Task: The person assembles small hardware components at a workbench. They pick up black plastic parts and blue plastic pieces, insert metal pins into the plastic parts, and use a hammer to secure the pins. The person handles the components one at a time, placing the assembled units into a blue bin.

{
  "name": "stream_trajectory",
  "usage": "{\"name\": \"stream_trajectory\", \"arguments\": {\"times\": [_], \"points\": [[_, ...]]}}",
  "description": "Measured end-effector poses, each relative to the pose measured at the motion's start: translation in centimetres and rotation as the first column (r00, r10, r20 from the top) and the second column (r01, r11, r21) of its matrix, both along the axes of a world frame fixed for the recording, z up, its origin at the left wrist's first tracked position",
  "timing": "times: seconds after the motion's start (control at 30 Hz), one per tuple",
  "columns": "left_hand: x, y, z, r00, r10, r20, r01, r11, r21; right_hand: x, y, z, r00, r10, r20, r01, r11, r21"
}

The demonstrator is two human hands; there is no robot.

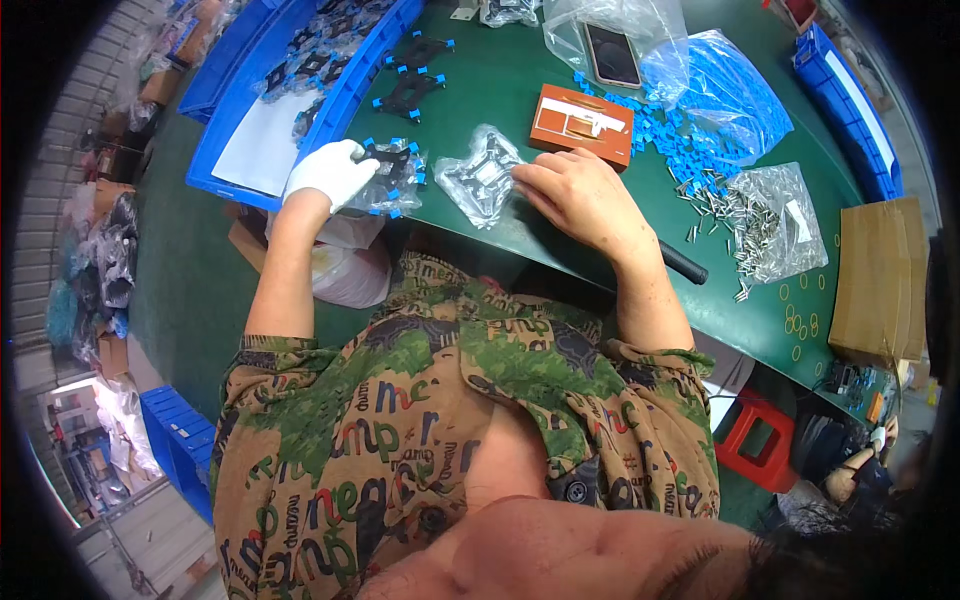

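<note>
My left hand (327, 176), in a white glove, is closed at the edge of a black X-shaped bracket with blue end caps (392, 172), which lies partly in clear plastic at the near table edge. To its right lies a clear plastic bag (480, 178) with a similar X-shaped part inside. My bare right hand (590, 200) has its fingers together, their tips at this bag's right edge; its thumb is partly hidden. Two more black brackets, one at the back (420, 52) and one nearer (410, 95), rest beyond my left hand.
A blue bin (345, 95) of bagged brackets stands at the left. Beyond my right hand are an orange-brown box (582, 124), a phone (612, 54) and loose blue caps (660, 130). Metal pins (745, 225), a black rod-like handle (683, 262) and a cardboard box (880, 280) are at the right.
</note>
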State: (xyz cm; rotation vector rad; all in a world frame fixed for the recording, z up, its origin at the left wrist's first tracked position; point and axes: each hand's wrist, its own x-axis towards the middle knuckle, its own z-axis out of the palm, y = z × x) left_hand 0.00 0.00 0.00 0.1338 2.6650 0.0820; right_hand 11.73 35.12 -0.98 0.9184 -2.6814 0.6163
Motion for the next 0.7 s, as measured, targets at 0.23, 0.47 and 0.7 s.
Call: {"name": "stream_trajectory", "arguments": {"times": [0.23, 0.47, 0.7], "points": [[0.0, -2.8, -2.6, 0.984, 0.072, -0.164, -0.028, 0.967, 0.255, -0.5, -0.7, -0.2, 1.000, -0.010, -0.025, 0.009, 1.000, -0.029], [1.1, -2.3, -3.3, 0.970, 0.161, -0.179, -0.069, 0.899, 0.433, -0.6, -0.6, -0.3, 1.000, -0.008, -0.022, 0.007, 1.000, -0.019], [1.3, -6.8, -6.3, 0.953, 0.188, -0.236, 0.036, 0.705, 0.709, -0.7, -0.9, -0.2, 1.000, -0.002, -0.007, 0.001, 1.000, -0.022]]}}
